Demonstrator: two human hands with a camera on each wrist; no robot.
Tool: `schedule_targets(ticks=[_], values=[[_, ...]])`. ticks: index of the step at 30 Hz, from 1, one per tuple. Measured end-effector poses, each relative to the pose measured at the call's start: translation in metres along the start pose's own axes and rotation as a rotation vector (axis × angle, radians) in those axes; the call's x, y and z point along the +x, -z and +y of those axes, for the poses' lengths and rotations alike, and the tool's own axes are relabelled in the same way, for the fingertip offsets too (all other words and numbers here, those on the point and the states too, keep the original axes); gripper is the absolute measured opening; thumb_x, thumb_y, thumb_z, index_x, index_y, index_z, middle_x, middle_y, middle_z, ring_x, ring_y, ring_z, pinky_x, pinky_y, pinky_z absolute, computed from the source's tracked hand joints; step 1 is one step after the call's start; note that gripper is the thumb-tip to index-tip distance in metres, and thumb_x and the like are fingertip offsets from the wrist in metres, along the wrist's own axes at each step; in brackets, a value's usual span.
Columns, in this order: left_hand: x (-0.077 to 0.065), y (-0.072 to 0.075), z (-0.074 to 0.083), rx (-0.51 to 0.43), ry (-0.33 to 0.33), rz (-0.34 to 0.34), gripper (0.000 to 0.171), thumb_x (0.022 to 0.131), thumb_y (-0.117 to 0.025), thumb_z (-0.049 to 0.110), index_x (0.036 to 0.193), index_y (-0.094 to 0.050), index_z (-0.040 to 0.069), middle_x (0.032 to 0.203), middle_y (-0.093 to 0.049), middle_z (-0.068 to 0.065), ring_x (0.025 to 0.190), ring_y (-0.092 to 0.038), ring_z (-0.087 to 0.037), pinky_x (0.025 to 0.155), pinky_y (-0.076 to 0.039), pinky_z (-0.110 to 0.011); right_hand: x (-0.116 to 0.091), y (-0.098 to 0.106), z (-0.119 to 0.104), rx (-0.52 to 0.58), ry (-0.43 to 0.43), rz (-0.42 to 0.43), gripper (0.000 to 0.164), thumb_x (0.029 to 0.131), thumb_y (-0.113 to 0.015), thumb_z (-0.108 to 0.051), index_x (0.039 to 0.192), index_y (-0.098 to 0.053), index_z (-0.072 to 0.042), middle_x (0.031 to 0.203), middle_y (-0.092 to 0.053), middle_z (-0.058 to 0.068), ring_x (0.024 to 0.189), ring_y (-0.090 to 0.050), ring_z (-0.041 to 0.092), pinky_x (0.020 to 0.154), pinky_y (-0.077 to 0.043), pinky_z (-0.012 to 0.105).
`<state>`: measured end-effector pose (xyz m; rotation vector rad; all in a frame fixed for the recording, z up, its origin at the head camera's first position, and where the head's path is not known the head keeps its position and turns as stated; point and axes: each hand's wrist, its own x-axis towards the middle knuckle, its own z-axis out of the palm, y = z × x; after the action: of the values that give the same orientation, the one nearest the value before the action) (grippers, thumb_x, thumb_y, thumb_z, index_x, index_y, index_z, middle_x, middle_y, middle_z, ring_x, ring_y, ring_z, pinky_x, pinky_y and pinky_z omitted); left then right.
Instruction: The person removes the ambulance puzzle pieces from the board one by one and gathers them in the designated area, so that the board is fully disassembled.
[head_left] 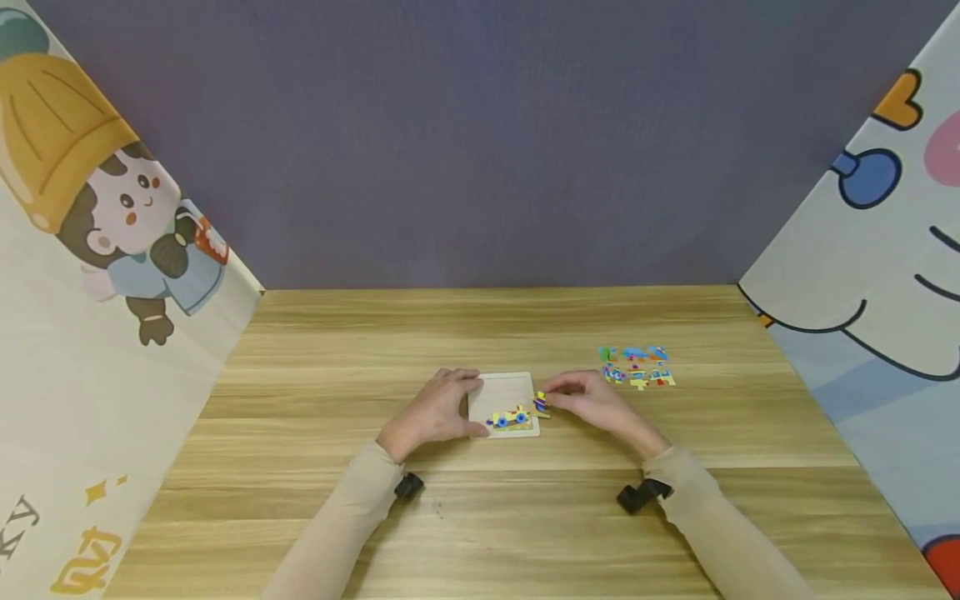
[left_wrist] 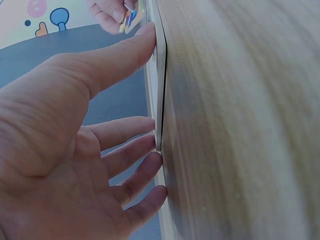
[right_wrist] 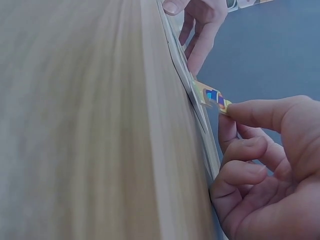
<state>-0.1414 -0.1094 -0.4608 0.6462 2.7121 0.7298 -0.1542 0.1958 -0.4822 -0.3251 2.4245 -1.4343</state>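
Note:
A pale wooden puzzle tray (head_left: 501, 392) lies flat on the table, with a joined strip of yellow vehicle puzzle pieces (head_left: 512, 418) along its near side. My left hand (head_left: 438, 407) spans the tray's left side, the thumb at the near corner and the other fingers toward the far corner. In the left wrist view those fingers are nearly straight, with their tips at the tray's edge. Just off the tray's right edge, my right hand (head_left: 592, 402) pinches a small colourful puzzle piece (right_wrist: 214, 97) between thumb and forefinger. The piece is tilted up, one end close over the tray.
Several loose puzzle pieces (head_left: 636, 367), blue, green and yellow, lie grouped on the wooden table (head_left: 480, 517) at the right, beyond my right hand. A dark grey panel (head_left: 480, 150) stands along the back edge, with cartoon-printed panels at both sides.

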Motion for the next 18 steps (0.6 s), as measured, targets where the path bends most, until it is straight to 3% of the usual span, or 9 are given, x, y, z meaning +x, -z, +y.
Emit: schedule_targets(ticks=[10,18], values=[[-0.001,0.001,0.001,-0.01,-0.005,0.005,0.087,0.083,-0.092,0.04,0.152,-0.057,0.002,0.167,-0.047,-0.012,0.152,-0.042,-0.039,0.129,-0.034,-0.054,-0.008,0.013,0.007,-0.029,0.002,0.014,0.023,0.1,-0.075,-0.019,0.118,-0.079,-0.007,0.123,-0.077,0.013,0.106,-0.07,0.016,0.093,-0.057,0.029],[-0.002,0.001,0.0,-0.012,-0.007,0.01,0.086,0.082,-0.093,0.04,0.151,-0.058,0.002,0.166,-0.047,-0.013,0.151,-0.043,-0.04,0.129,-0.034,-0.055,-0.015,0.023,0.013,-0.04,0.0,0.029,0.024,0.099,-0.077,-0.02,0.119,-0.079,-0.006,0.118,-0.078,0.012,0.1,-0.071,0.01,0.087,-0.057,0.02]])
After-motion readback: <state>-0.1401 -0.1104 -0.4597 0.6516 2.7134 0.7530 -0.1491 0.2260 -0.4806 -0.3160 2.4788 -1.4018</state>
